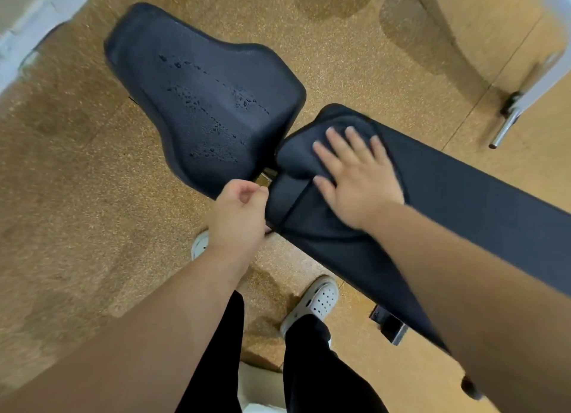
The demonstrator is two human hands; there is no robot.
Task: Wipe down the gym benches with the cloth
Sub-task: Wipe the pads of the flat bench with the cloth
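Observation:
A black gym bench has two pads. Its seat pad (197, 97) at upper left carries scattered liquid droplets. The long back pad (482, 193) runs toward the lower right. A dark cloth (309, 208) lies spread over the near end of the long pad, hard to tell apart from the pad. My right hand (355, 177) presses flat on the cloth with fingers straight and spread. My left hand (241, 211) hovers at the pad's left edge beside the cloth, fingers loosely curled; whether it pinches the cloth's edge is unclear.
Speckled tan rubber flooring (77, 196) surrounds the bench. My feet in white clogs (315, 301) stand just below the pad. A white machine frame with a chrome bar (506, 125) stands at the upper right. A bench foot (392, 326) shows under the long pad.

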